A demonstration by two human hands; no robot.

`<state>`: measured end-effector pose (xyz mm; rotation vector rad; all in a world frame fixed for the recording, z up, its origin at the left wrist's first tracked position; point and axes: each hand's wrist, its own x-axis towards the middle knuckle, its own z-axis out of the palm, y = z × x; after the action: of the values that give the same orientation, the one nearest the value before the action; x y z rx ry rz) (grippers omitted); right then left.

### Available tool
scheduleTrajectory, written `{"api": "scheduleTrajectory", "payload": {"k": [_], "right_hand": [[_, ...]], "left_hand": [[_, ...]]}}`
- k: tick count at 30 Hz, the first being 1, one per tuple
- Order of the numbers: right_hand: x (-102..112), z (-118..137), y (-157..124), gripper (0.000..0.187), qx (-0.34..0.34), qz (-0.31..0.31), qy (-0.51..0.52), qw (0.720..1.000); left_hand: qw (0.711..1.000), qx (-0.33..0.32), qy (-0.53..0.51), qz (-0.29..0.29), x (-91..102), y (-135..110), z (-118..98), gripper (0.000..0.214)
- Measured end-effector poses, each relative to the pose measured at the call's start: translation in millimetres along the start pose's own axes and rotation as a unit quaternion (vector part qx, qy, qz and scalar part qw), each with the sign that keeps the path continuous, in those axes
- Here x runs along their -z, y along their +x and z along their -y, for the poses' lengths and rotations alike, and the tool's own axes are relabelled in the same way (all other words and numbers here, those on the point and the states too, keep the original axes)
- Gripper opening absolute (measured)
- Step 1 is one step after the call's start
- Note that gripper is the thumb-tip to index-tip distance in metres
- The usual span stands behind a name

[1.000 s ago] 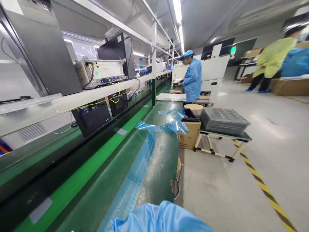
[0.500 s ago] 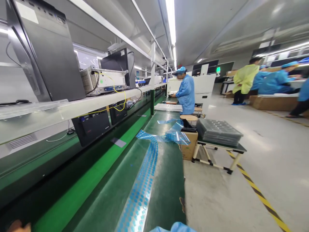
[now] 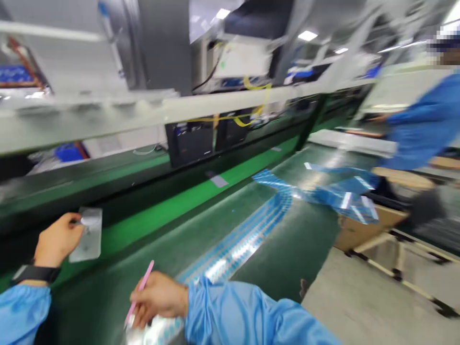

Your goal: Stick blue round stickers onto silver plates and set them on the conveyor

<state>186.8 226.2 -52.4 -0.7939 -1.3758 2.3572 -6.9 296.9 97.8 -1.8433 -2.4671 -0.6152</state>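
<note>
At the lower left, my left hand [image 3: 59, 239] is closed, its fingertips pinching a thin, pale grey rectangular plate [image 3: 88, 239] over the green belt. Motion blur hides the plate's detail. My right hand [image 3: 160, 297] grips a slim pink stick [image 3: 145, 275], tilted like a pen; I cannot make out its lower tip. Beneath and beside that hand runs a clear strip with rows of blue dots [image 3: 233, 244], lying along the dark green bench. Farther up, the strip meets crumpled blue-dotted film [image 3: 345, 191].
Another grey plate [image 3: 218, 180] lies on the bright green belt [image 3: 172, 203]. A white shelf [image 3: 215, 108] with equipment runs above it. At the right, a co-worker in a blue coat [image 3: 424, 124] stands by the bench, near a round stool [image 3: 402, 177] and a cardboard box [image 3: 370, 225].
My view has turned left and down. Both hands have come into clear view, the left one on a grey plate and the right one with the pink stick.
</note>
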Motion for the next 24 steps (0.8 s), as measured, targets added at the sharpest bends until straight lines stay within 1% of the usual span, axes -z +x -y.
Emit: {"api": "scheduleTrajectory", "payload": {"k": [1, 2, 3, 4, 5, 6, 8, 10, 11, 13, 16, 20, 24], "right_hand": [[0, -3, -1, 0.036, -0.022, -0.03, 0.026, 0.999], [-1, -5, -4, 0.033, -0.042, -0.062, 0.045, 0.996], [-2, -5, -7, 0.026, -0.022, -0.08, 0.049, 0.995], [-3, -4, -11, 0.023, -0.013, -0.095, 0.043, 0.994], [-3, -1, -15, 0.021, -0.028, -0.084, 0.026, 0.996], [-3, 3, -19, 0.018, -0.026, -0.083, 0.013, 0.996], [-4, 10, -27, 0.016, -0.007, -0.083, -0.044, 0.995], [-6, 14, -35, 0.015, 0.017, -0.101, -0.124, 0.987], [-7, 14, -37, 0.015, 0.025, -0.117, -0.162, 0.98], [-6, 12, -39, 0.016, 0.027, -0.16, -0.215, 0.963], [-2, 6, -34, 0.017, 0.013, -0.212, -0.222, 0.952], [2, 1, -26, 0.019, 0.004, -0.21, -0.182, 0.961], [0, 4, -23, 0.024, -0.013, -0.211, -0.186, 0.96]], "left_hand": [[0.997, 0.07, 0.001, 0.035, 11.9, -21, 6, 0.02], [0.994, 0.095, -0.006, 0.046, 20.0, -45, 11, 0.025], [0.992, 0.11, -0.021, 0.053, 23.9, -71, 17, 0.028], [0.99, 0.124, -0.039, 0.06, 23.7, -99, 22, 0.03], [0.987, 0.129, -0.063, 0.067, 19.6, -127, 27, 0.031], [0.984, 0.135, -0.086, 0.075, 12.3, -155, 33, 0.032], [0.979, 0.138, -0.123, 0.08, -8.6, -205, 43, 0.031], [0.978, 0.134, -0.141, 0.075, -31.3, -242, 51, 0.03], [0.978, 0.128, -0.147, 0.075, -41.1, -255, 54, 0.03], [0.978, 0.117, -0.154, 0.082, -54.2, -270, 58, 0.029], [0.979, 0.097, -0.138, 0.117, -58.5, -277, 58, 0.027], [0.979, 0.059, -0.061, 0.184, -51.9, -276, 53, 0.028], [0.974, 0.03, -0.01, 0.224, -46.4, -275, 49, 0.03]]}}
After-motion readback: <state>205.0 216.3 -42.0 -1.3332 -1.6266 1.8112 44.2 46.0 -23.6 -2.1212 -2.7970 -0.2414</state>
